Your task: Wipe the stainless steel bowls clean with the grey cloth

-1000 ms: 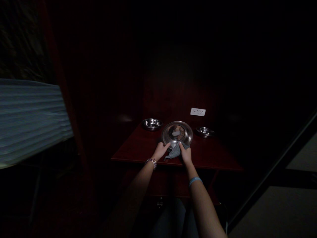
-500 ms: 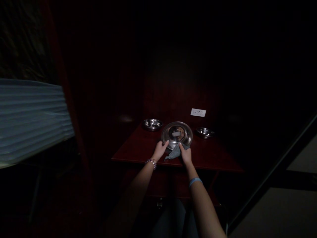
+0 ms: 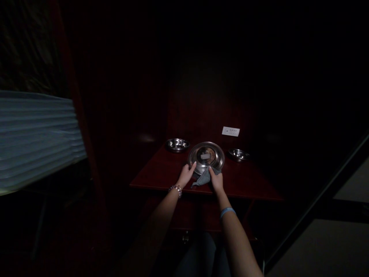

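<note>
A round, shiny metal bowl (image 3: 213,149) is tilted up above the dark red tabletop (image 3: 161,169), with a pale patch at its middle. My left hand (image 3: 186,173) grips the lower left rim, thumb on the inner side. At the lower right rim, my right hand (image 3: 216,179) pinches the bowl together with a grey cloth (image 3: 203,177), which hangs down between my hands. Behind to the left a smaller metal bowl (image 3: 177,145) rests on the table, and another metal bowl (image 3: 239,155) rests at the right.
A white wall socket (image 3: 230,131) is on the dark red back panel. At the far left a pale blue pleated thing (image 3: 40,140) stands beyond a side panel. A small metal fitting (image 3: 186,237) shows below the table edge. Much of the surroundings is dark.
</note>
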### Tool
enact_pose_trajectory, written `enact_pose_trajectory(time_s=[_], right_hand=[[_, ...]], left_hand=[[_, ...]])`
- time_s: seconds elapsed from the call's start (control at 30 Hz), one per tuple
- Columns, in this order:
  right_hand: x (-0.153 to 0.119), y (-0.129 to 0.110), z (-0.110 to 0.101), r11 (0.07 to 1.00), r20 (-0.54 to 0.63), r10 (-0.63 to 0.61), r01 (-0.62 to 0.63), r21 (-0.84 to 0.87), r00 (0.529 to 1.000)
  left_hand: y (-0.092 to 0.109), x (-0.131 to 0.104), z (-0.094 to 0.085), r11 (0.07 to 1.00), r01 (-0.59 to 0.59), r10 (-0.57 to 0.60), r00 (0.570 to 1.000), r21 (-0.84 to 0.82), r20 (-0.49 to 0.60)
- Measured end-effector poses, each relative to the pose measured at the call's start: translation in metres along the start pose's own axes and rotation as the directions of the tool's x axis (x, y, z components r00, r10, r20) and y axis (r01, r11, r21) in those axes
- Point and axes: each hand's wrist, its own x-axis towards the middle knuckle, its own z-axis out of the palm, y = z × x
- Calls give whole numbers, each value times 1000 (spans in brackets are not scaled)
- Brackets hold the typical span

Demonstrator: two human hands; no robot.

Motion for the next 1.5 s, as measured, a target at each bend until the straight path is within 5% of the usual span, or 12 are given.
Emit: enact_pose_trajectory(time_s=[0.47, 0.87, 1.17, 1.5], right_hand=[[5, 8, -2, 999, -19, 32, -32, -19, 999], [5, 11, -2, 999, -12, 33, -33, -13, 999], [4, 8, -1, 1000, 6, 10, -10, 26, 1000], [3, 6, 0, 1000, 14, 1, -1, 17, 1000]], left_hand=[[5, -11, 5, 996, -68, 56, 982, 63, 181], [15, -14, 6, 996, 21, -31, 992, 86, 124], [4, -6, 4, 997, -6, -9, 981, 77, 192], [-10, 3, 1, 988, -10, -3, 997, 154, 82]])
